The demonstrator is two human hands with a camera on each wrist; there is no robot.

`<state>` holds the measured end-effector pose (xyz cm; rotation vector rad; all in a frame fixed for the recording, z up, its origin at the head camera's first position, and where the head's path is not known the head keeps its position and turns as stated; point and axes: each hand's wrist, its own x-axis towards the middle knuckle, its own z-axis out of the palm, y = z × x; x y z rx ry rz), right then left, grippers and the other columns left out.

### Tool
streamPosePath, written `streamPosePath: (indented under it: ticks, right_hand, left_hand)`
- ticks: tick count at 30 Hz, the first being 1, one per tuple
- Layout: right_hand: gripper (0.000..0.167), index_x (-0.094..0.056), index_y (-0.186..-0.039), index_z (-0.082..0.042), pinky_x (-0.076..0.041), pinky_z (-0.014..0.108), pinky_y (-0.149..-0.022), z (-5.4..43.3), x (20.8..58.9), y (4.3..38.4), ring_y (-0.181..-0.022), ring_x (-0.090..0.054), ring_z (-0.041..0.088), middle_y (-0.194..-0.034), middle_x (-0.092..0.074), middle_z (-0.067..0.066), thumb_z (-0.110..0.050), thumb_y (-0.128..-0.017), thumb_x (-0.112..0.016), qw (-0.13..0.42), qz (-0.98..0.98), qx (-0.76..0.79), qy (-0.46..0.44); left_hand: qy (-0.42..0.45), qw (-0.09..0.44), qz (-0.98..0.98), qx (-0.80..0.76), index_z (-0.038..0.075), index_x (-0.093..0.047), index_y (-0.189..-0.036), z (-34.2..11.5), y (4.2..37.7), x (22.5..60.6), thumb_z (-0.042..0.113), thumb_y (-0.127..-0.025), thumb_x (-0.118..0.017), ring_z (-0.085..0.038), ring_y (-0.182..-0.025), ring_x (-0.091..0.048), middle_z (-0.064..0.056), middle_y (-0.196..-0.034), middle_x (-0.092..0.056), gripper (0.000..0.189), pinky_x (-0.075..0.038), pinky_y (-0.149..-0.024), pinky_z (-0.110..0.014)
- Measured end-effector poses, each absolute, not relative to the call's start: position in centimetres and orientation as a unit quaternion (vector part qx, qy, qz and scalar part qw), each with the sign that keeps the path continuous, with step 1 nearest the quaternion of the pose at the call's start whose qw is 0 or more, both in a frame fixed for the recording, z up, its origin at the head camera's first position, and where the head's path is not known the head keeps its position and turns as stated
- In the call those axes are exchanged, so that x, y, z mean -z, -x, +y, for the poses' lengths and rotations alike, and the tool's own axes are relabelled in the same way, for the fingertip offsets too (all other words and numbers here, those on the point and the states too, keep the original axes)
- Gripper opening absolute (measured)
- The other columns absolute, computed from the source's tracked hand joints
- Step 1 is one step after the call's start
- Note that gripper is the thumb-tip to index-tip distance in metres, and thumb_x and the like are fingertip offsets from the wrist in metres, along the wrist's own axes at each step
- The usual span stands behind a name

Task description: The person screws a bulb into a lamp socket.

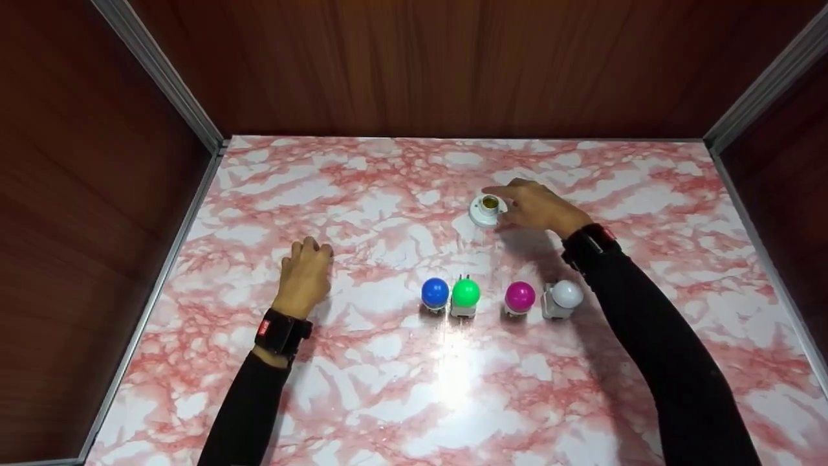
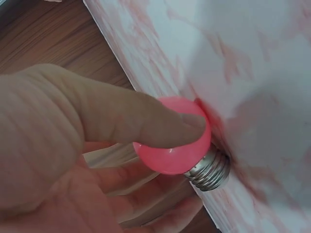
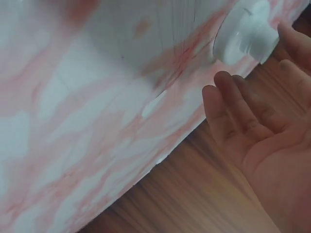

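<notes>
My left hand (image 1: pixel 304 278) is low over the left part of the table. In the left wrist view it holds a pinkish-red light bulb (image 2: pixel 170 162), thumb across the round globe and fingers beneath. The bulb's bare metal screw base (image 2: pixel 210 172) points away from the palm; in the head view the hand hides the bulb. Farther back and to the right, my right hand (image 1: pixel 533 206) reaches over the right side of a round white lamp holder (image 1: pixel 480 217). Its fingers are loosely extended around the holder, whose open socket (image 1: pixel 490 203) faces up.
In front of the lamp holder stand a blue bulb (image 1: pixel 435 292), a green bulb (image 1: pixel 466 293), a magenta bulb (image 1: pixel 520 296) and a white bulb (image 1: pixel 567 294) in a row. The green and white ones sit on white plug bases. Wood-grain panels (image 1: pixel 453 71) wall the marbled table (image 1: pixel 362 401).
</notes>
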<state>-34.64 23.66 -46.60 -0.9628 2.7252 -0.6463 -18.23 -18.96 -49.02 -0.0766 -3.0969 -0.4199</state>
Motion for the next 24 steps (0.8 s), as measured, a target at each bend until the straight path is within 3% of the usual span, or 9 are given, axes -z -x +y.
streamPosePath:
  ticks: [6, 13, 24]
  right_hand:
    - [0.057, -0.066, -0.143, -0.005, -0.057, 0.059, -0.106, 23.0, 46.9, 34.6, -0.124, -0.065, 0.043, -0.130, -0.071, 0.025, -0.005, -0.088, -0.084, 0.080, 0.914, 0.209, 0.339]
    - [0.050, -0.069, -0.133, -0.014, -0.057, 0.056, -0.106, 23.0, 47.2, 34.1, -0.121, -0.065, 0.040, -0.125, -0.071, 0.019, 0.002, -0.087, -0.081, 0.080, 0.935, 0.193, 0.288]
    - [0.045, -0.069, -0.125, -0.010, -0.059, 0.055, -0.097, 23.7, 47.2, 33.6, -0.111, -0.068, 0.039, -0.114, -0.072, 0.020, 0.005, -0.084, -0.081, 0.056, 0.934, 0.213, 0.282]
  left_hand:
    - [0.036, 0.029, -0.991, 0.125, -0.002, -0.073, -0.114, -18.9, 18.4, 49.5, -0.003, -0.095, -0.065, -0.049, -0.111, -0.061, -0.028, -0.117, -0.064, 0.020, -0.059, -0.085, -0.063]
    - [0.043, 0.046, -0.990, 0.126, -0.001, -0.073, -0.116, -18.7, 18.3, 49.4, -0.004, -0.093, -0.067, -0.048, -0.111, -0.063, -0.027, -0.117, -0.065, 0.024, -0.059, -0.085, -0.062]
    - [0.068, 0.101, -0.982, 0.145, -0.002, -0.071, -0.115, -18.1, 18.0, 48.9, -0.014, -0.082, -0.067, -0.047, -0.104, -0.065, -0.026, -0.113, -0.066, 0.036, -0.061, -0.080, -0.060]
